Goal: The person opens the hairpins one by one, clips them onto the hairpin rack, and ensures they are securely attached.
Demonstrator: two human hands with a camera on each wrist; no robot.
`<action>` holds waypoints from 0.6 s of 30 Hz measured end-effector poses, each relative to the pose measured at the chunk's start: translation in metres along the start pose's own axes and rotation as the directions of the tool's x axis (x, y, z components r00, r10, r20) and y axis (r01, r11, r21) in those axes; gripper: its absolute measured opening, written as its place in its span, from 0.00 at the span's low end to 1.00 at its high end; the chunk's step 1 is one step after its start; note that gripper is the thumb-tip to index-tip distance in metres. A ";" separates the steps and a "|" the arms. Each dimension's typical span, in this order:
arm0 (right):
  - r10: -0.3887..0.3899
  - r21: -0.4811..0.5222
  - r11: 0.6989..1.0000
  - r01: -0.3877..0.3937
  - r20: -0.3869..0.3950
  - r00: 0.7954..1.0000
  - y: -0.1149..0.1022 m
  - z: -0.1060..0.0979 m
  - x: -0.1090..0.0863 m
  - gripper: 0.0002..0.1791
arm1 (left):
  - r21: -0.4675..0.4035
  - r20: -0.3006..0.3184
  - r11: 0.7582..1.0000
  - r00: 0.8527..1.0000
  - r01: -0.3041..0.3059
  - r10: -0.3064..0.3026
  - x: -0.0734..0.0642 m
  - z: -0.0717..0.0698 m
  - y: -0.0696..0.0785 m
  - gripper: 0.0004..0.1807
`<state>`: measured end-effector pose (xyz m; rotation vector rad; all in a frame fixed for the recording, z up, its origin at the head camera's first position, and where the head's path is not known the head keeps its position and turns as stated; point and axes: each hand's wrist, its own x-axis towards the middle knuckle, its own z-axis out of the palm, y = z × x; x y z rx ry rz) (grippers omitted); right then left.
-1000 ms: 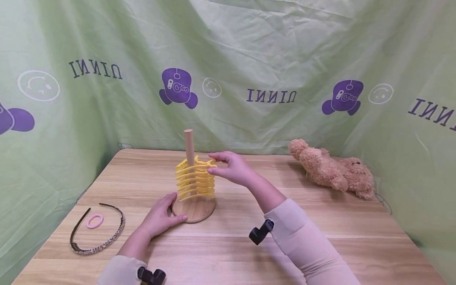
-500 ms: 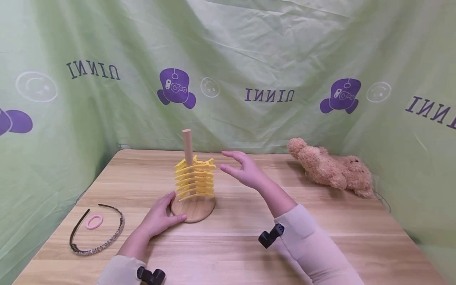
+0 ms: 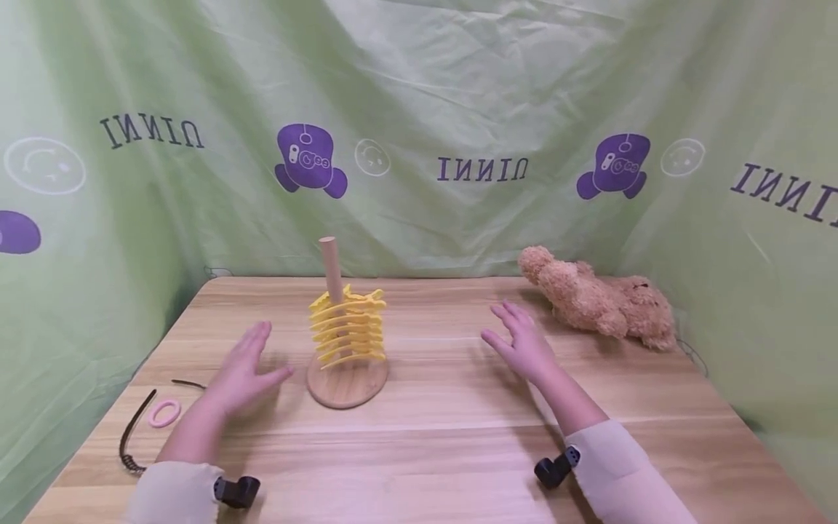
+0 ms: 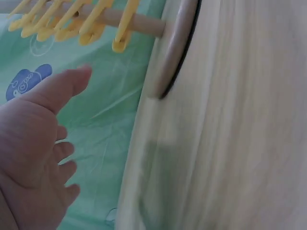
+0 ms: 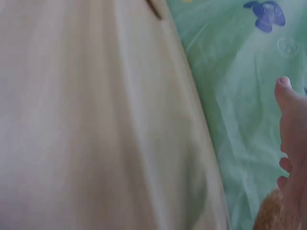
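Note:
On the table stands a wooden post fixed in a round wooden base. Several thin, curved yellow pieces are stacked one above another around the post; their exact kind is unclear. To the left of the base, and apart from it, my left hand is held with fingers spread and nothing in it. The left wrist view shows that same hand's thumb pointing toward the yellow pieces. My right hand, also holding nothing, hovers well to the right of the post, near the teddy bear.
At the left lie a pink ring and a dark headband, which my left forearm partly covers. The teddy bear lies on its side at the back right. A green printed curtain hangs behind the wooden table.
My right hand has let go of the top yellow piece and moved right. My left hand has come off the round base and shifted left. The stack stays on the post.

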<state>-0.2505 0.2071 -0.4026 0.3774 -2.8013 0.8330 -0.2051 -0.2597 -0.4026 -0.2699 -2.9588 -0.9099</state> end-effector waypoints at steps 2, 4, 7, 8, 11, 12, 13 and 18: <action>0.029 -0.078 0.997 -0.029 0.000 1.000 0.010 0.000 -0.007 0.38 | 0.099 -0.050 0.995 0.999 -0.003 0.009 0.001 -0.007 -0.003 0.51; 0.060 -0.146 0.988 -0.059 0.005 0.998 0.018 -0.001 -0.012 0.39 | 0.191 -0.078 0.981 0.997 0.014 0.001 0.003 -0.011 -0.007 0.47; 0.094 -0.207 0.974 -0.090 0.008 0.996 0.026 -0.002 -0.016 0.41 | 0.266 -0.085 0.962 0.996 0.058 -0.036 0.006 -0.013 -0.012 0.45; 0.103 -0.221 0.970 -0.098 0.010 0.995 0.028 -0.002 -0.016 0.42 | 0.279 -0.083 0.958 0.995 0.073 -0.051 0.007 -0.013 -0.014 0.45; 0.119 -0.257 0.960 -0.111 0.014 0.993 0.032 -0.001 -0.016 0.43 | 0.299 -0.073 0.948 0.993 0.114 -0.096 0.008 -0.014 -0.019 0.47; 0.124 -0.265 0.957 -0.114 0.018 0.992 0.032 -0.001 -0.016 0.44 | 0.301 -0.069 0.946 0.992 0.124 -0.108 0.008 -0.015 -0.020 0.48; 0.128 -0.274 0.954 -0.117 0.021 0.992 0.033 0.000 -0.016 0.44 | 0.302 -0.065 0.944 0.991 0.131 -0.116 0.009 -0.016 -0.021 0.49; 0.149 -0.290 0.948 -0.132 0.036 0.988 0.035 0.001 -0.017 0.45 | 0.310 -0.048 0.940 0.990 0.141 -0.132 0.009 -0.020 -0.021 0.50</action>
